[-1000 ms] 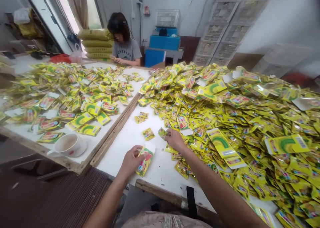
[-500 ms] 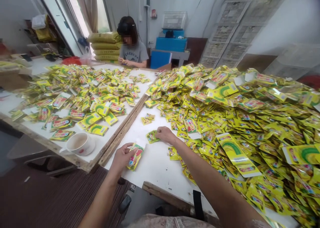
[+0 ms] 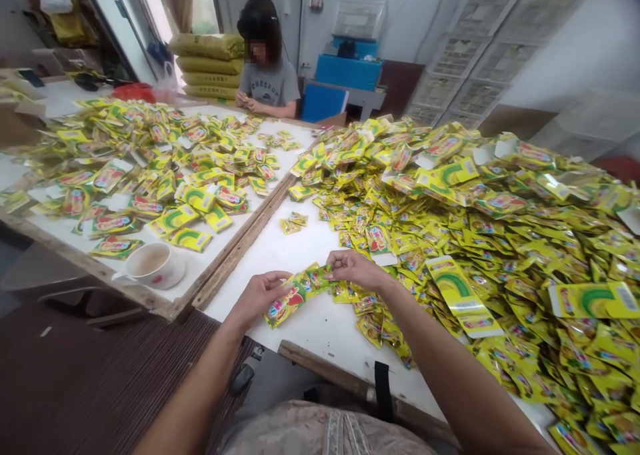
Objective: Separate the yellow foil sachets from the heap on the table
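My left hand [image 3: 263, 298] grips a small printed box [image 3: 286, 306], green and yellow with a red fruit picture, above the white table near its front edge. Pinched in my right hand [image 3: 353, 268] is a green and yellow packet [image 3: 315, 279]. The packet meets the right end of the box; whether part of it is inside is hard to tell. Just right of my right hand lies a large pile of yellow packets [image 3: 465, 242]. A few small packets [image 3: 293, 223] rest on the white surface beyond my hands.
A white cup [image 3: 155, 266] stands at the near corner of the left table, beside a heap of printed boxes [image 3: 175, 218]. Wooden strips [image 3: 245, 245] edge the tables. Across the table sits a person [image 3: 270, 85] in a grey shirt, near stacked sacks [image 3: 210, 65].
The packet in my right hand and the box in my left hand have come together. The box is tilted more toward the right. The whole view has shifted slightly.
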Motion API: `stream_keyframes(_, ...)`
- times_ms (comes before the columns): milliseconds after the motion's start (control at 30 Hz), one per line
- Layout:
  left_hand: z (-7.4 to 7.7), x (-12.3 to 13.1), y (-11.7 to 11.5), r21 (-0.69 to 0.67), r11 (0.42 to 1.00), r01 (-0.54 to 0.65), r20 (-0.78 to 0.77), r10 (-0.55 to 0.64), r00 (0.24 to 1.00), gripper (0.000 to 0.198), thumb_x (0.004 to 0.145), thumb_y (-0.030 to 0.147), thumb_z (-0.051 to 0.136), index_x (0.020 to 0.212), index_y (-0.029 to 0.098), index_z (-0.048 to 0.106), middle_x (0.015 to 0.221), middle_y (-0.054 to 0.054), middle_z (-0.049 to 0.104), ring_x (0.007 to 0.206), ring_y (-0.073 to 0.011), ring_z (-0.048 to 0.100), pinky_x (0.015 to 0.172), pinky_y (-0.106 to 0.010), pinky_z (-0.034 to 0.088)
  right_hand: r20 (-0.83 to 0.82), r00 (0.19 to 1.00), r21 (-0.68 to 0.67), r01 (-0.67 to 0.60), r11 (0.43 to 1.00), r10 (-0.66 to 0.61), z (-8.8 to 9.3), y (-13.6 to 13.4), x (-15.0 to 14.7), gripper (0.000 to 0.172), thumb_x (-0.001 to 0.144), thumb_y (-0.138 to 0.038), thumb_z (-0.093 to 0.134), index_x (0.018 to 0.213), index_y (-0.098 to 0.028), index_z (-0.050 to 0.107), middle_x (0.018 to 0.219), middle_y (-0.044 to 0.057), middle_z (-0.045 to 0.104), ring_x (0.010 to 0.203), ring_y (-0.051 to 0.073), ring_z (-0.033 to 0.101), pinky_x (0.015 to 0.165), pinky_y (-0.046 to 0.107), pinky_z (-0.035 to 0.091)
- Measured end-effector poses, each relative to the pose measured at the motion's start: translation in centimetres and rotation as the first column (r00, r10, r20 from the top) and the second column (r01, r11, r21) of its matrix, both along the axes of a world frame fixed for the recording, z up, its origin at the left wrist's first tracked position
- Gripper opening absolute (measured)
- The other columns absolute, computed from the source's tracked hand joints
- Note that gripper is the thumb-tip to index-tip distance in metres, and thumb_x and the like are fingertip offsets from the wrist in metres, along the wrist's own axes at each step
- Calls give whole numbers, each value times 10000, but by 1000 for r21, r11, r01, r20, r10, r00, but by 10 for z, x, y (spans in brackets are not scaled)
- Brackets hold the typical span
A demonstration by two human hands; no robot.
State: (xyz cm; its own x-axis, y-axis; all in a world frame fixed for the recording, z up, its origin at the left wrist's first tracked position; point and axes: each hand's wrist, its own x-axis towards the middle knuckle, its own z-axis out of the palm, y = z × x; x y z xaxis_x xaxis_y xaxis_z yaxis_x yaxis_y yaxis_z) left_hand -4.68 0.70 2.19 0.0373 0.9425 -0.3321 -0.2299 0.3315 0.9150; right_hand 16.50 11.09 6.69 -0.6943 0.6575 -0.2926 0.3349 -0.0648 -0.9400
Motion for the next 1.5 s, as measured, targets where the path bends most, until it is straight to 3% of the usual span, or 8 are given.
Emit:
stream_keyframes(133, 4, 14, -1, -22, 998, 54, 27, -53, 998, 433, 553, 370, 796, 900, 135, 690, 680, -45, 706, 568, -154, 629, 552, -242, 477, 27, 989, -44, -142, 989, 143, 6, 5, 6, 281, 541, -308, 725, 612, -163, 495, 485, -101, 400, 474, 48, 328, 497, 210, 246)
stream_keyframes(433, 3, 38, 2, 41, 998, -40, -16, 41, 999, 448, 565, 362, 790, 938, 138, 681, 771, -53, 728, 681, -192, 667, 642, -279, 518, 107, 969, 175, 203, 963, -224, -2, -22, 9, 234, 547, -327, 712, 561, -161, 547, 488, -63, 465, 480, 69, 379, 478, 214, 276)
stream_keyframes(667, 7, 41, 3, 60, 994, 92, -102, -86, 991, 458, 596, 376, 766, 982, 149, 673, 816, -41, 727, 735, -206, 667, 667, -294, 528, 84, 984, 139, 142, 980, -155, 4, -26, 21, 213, 596, -363, 676, 613, -155, 634, 506, -45, 500, 499, 84, 400, 496, 221, 296)
stream_keyframes(800, 10, 46, 3, 84, 991, 106, -76, -100, 992, 426, 602, 364, 765, 968, 163, 684, 811, -31, 727, 726, -186, 664, 694, -282, 524, 147, 982, 306, 69, 949, -119, 12, -25, 25, 165, 659, -307, 613, 592, -156, 613, 484, -53, 436, 487, 80, 365, 492, 218, 276)
stream_keyframes(1000, 6, 51, 2, 70, 990, 123, -55, -119, 991, 406, 618, 362, 756, 955, 147, 685, 752, -39, 719, 689, -180, 657, 657, -271, 513, 359, 924, 537, -91, 839, -129, 25, -27, 16, 117, 667, -166, 603, 561, -166, 653, 460, -44, 455, 500, 84, 372, 507, 221, 251)
stream_keyframes(1133, 2, 52, 3, 32, 990, 138, -51, -136, 989, 399, 613, 369, 760, 939, 151, 691, 686, -24, 707, 632, -167, 649, 607, -254, 498, 347, 924, 505, -41, 862, -159, 14, -34, 9, 95, 668, -175, 626, 603, -174, 695, 472, -38, 522, 508, 91, 426, 516, 223, 277)
stream_keyframes(1333, 1, 52, 1, 5, 998, 69, 35, -69, 997, 366, 621, 369, 755, 909, 151, 696, 683, -22, 706, 627, -161, 644, 607, -244, 484, 141, 955, 323, 204, 924, -260, -1, -54, 14, 140, 735, -299, 600, 799, -185, 650, 637, -11, 654, 588, 124, 551, 551, 221, 371)
stream_keyframes(1500, 3, 57, 2, -10, 998, 66, 34, -66, 997, 387, 590, 370, 771, 885, 131, 695, 621, -11, 680, 569, -156, 617, 569, -247, 464, 104, 979, 196, 151, 969, -173, 6, -65, 12, 447, 620, -218, 711, 992, -239, 463, 706, -44, 682, 616, 132, 589, 584, 226, 413)
